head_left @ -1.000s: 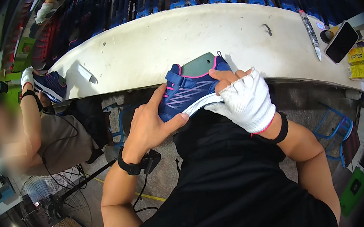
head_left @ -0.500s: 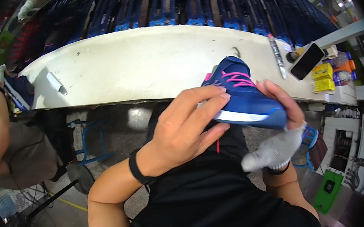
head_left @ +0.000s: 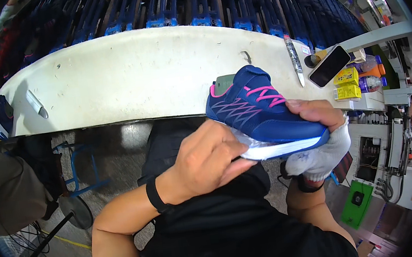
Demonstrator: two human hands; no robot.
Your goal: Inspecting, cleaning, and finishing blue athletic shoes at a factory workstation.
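Blue sneaker [head_left: 260,109] — just one — sits tight in my two-handed grip: bare left hand [head_left: 204,159] on its white sole, gloved right hand [head_left: 319,141] cupping the toe, clear of the tabletop [head_left: 134,76] edge.

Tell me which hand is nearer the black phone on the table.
Right. The right hand, gloved, holds the shoe's toe end just below the phone; the left hand grips the sole farther left.

A single head-worn fisheye view looked steeply down over the person's chest and forearms, close above both hands. It faced forward across the white bench [head_left: 134,76], whose straight edges bowed toward the dark circular rim.
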